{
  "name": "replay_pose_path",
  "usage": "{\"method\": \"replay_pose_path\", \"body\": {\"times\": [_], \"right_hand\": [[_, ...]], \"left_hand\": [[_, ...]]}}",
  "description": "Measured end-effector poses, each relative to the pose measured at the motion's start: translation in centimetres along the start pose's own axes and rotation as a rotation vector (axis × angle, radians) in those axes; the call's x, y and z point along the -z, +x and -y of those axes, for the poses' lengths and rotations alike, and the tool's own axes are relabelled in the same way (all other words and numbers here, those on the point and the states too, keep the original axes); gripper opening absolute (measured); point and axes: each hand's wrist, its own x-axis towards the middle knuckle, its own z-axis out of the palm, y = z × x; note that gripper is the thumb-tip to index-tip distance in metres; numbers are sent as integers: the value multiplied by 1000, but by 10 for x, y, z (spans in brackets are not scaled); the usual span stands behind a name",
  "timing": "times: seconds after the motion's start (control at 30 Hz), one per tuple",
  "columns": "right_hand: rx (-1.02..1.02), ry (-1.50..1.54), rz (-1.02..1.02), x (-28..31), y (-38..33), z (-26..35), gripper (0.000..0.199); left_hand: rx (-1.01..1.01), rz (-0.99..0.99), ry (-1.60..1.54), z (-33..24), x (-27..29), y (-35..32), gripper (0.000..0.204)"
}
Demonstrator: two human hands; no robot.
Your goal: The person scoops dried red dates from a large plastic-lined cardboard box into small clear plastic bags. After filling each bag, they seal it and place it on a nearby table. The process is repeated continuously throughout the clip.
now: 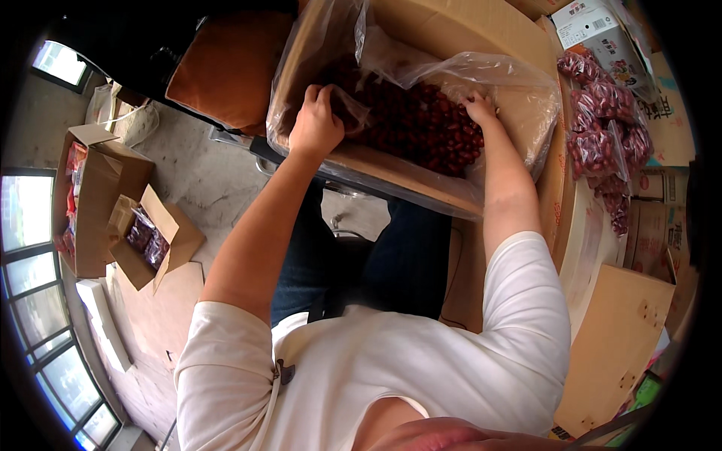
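A large cardboard box (519, 79) with a clear plastic liner (481, 66) stands before me, holding a heap of dark red dried jujubes (429, 124). My left hand (317, 124) is at the box's left side, its fingers curled round the edge of a clear plastic bag (352, 107). Whether this is a separate bag or part of the liner is hard to see. At the right edge of the heap, my right hand (480, 110) reaches down to the jujubes with its fingers apart. Its fingertips are partly hidden.
Filled clear bags of jujubes (605, 128) are piled to the right, near a white-grey carton (605, 34). Open cartons (162, 233) with packages stand on the floor at left. An orange-brown cushion (226, 68) lies beyond my left hand. Flattened cardboard (613, 346) is at lower right.
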Motion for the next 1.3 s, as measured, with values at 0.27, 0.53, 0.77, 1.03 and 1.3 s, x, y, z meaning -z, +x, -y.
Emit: {"method": "replay_pose_path", "body": {"times": [0.27,0.53,0.77,1.03,1.3], "right_hand": [[88,83,195,0,-4,-6,68],[-91,-188,839,53,-79,99,48],[598,127,-90,-8,-38,134,65],[473,-145,-98,-47,5,199,63],[676,-176,-448,-113,62,189,62]], "left_hand": [[-3,-23,-25,2,-4,2,51],[-12,-22,-5,4,-3,1,48],[4,0,-19,2,-2,2,47],[25,-5,-8,-1,2,0,48],[54,16,-3,-6,2,2,47]]}}
